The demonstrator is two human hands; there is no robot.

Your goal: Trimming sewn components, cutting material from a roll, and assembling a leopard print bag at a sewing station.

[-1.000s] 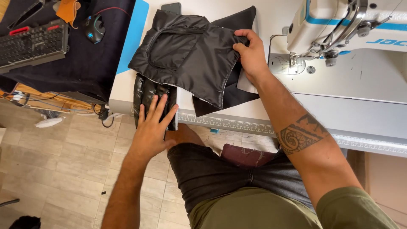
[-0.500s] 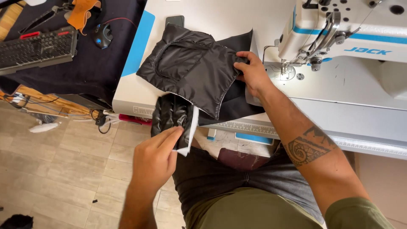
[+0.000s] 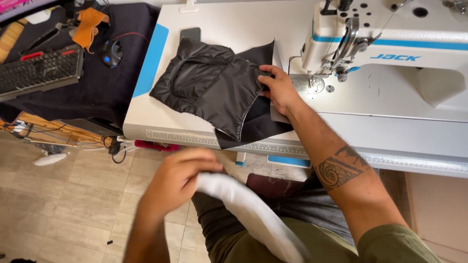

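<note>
My right hand [image 3: 279, 89] presses down on black fabric pieces [image 3: 214, 90] lying on the white sewing table [image 3: 161, 124], just left of the needle of the white sewing machine [image 3: 385, 44]. The upper piece is shiny and has a stitched pocket outline. A flat black piece lies under it. My left hand [image 3: 178, 180] is below the table edge, over my lap. It grips a long white padded strip [image 3: 248, 214] that runs down to the right across my legs. The hand and strip are blurred.
A dark cloth-covered desk [image 3: 112, 87] at the left holds a keyboard [image 3: 39, 73], a mouse [image 3: 111, 52] and a tan leather scrap [image 3: 90, 27]. A phone [image 3: 190, 33] lies at the table's back. Cables hang by the tiled floor [image 3: 58, 204].
My left hand has dropped from the table's front edge to my lap and now holds a white strip. The dark bundle it held earlier is out of sight. My right hand stays on the fabric.
</note>
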